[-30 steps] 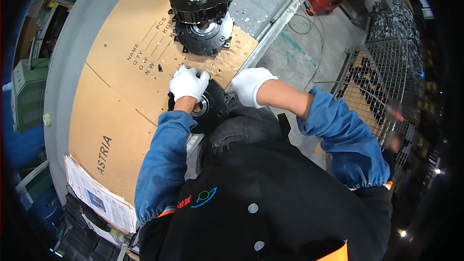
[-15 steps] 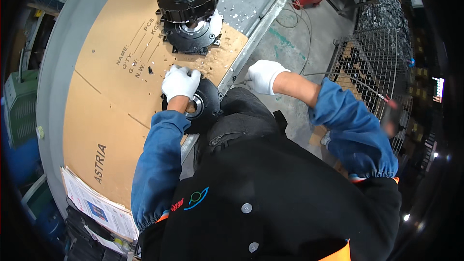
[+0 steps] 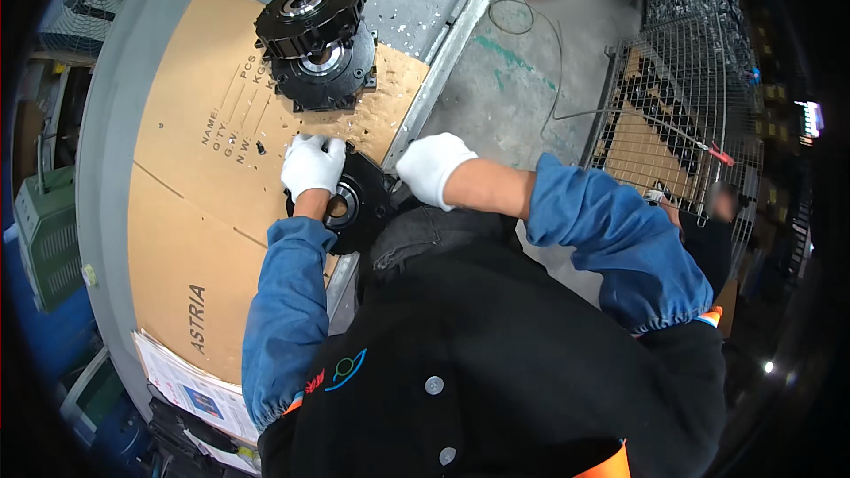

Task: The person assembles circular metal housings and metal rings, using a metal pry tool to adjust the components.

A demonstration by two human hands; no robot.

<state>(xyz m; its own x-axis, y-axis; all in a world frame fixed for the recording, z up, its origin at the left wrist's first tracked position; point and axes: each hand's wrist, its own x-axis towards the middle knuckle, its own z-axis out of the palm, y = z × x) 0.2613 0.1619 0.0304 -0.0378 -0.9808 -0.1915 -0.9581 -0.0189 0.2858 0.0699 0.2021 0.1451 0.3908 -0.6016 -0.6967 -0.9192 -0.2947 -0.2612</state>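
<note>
A round black metal housing (image 3: 365, 212) with a bright bearing ring round its centre hole lies at the bench edge, against my lap. My left hand (image 3: 313, 166), in a white glove, is closed on the housing's far-left rim, its fingertips partly hidden. Just right of the housing, my gloved right hand (image 3: 434, 170) is closed with its knuckles up. Whatever it may hold is hidden beneath the fingers. Farther up the bench, a black ribbed round part (image 3: 305, 31) leans on another black flanged housing (image 3: 329, 80).
Flattened cardboard (image 3: 190, 204) covers the grey bench, with metal chips scattered near the parts. Printed sheets (image 3: 195, 389) lie at its near left end. Across the floor on the right stands a wire cage (image 3: 660, 124) holding many dark parts. A hose (image 3: 560, 62) trails over the floor.
My right hand has moved left, closer to the housing's edge. My left hand stays on the housing's rim. The whole view has shifted a little.
</note>
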